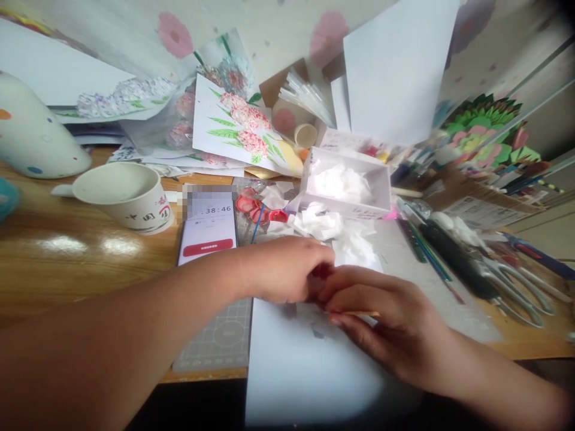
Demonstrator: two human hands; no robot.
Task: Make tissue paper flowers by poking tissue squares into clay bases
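My left hand (291,269) is closed, its fingers curled out of sight; whatever it grips is hidden, with something dark red in shadow by the fingertips. My right hand (390,317) meets it from the right, pinching a thin light-brown stick (362,313) between thumb and fingers. Both hands are over a white paper sheet (287,371) that lies partly on a grey cutting mat (215,341). Just beyond the hands lie crumpled white paper scraps (317,221). Small red-stained dishes (249,203) sit behind my left wrist.
A phone (209,233) with a running timer lies left, beside a paper cup (126,197). An open white box (345,206) holds more white scraps. Scissors (516,293) and brushes lie right. Flower artwork (242,126) leans at the back.
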